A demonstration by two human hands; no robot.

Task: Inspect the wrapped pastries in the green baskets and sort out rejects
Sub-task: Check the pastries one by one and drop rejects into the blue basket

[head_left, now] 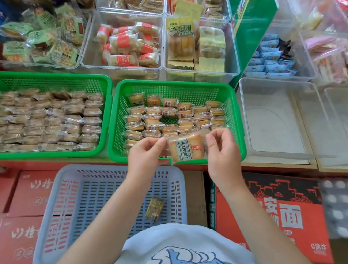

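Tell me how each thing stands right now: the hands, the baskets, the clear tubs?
Left hand: pinching the held pastry's wrapper edge.
Right hand: pinching the other edge.
Held pastry: wrapped, label up.
Left green basket: nearly full.
Right green basket: partly filled.
Grey basket: holds one pastry.
Clear tub: looks empty.

A snack shop's stock area: clear bins (120,39) of wrapped biscuits and cakes at 12 o'clock, 2 green baskets (104,83) of pastries mid-frame, printed red cartons (268,214) stacked at 5 and 8 o'clock.
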